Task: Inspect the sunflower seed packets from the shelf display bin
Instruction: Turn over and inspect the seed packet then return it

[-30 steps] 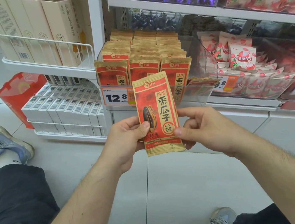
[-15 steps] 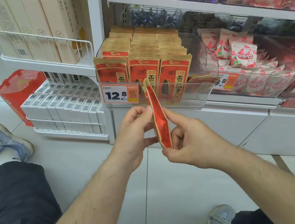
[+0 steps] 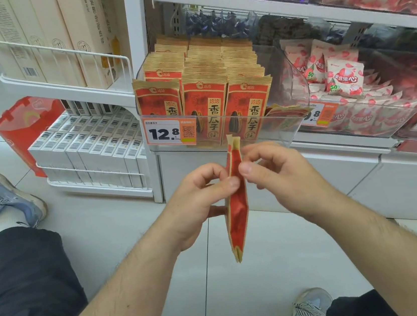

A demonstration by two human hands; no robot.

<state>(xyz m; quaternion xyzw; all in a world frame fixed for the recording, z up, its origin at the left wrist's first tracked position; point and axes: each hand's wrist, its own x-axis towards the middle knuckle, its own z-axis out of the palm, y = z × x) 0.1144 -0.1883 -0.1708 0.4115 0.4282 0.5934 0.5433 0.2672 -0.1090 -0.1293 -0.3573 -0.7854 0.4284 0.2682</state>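
Head view looks down on a person crouched before a shop shelf, holding one sunflower seed packet (image 3: 237, 206) in mid-air between both hands, in front of the clear display bin (image 3: 287, 127) and lower than it. The packet stands edge-on to the camera, long axis nearly vertical, its top end pointing up toward the bin's front wall and its bottom end down toward the pale floor tiles (image 3: 245, 297). Seen this way it is a thin red sliver with tan kraft-paper margins, the top seal split into two small flaps and the bottom folded to a narrow point.

The left hand (image 3: 199, 201) pinches the packet's left face between thumb and curled fingers, about the middle of its length. The right hand (image 3: 280, 175) pinches the right face slightly higher, thumb tip against the red paper and the other fingers bent behind.

Farther off, the bin holds rows of upright matching packets (image 3: 207, 105), red with dark lettering and a seed picture, and an orange-edged price tag (image 3: 170, 133) reading 12.8 is fixed to the left of its front. Pink-and-white snack bags (image 3: 344, 75) fill the neighbouring bin on the right.
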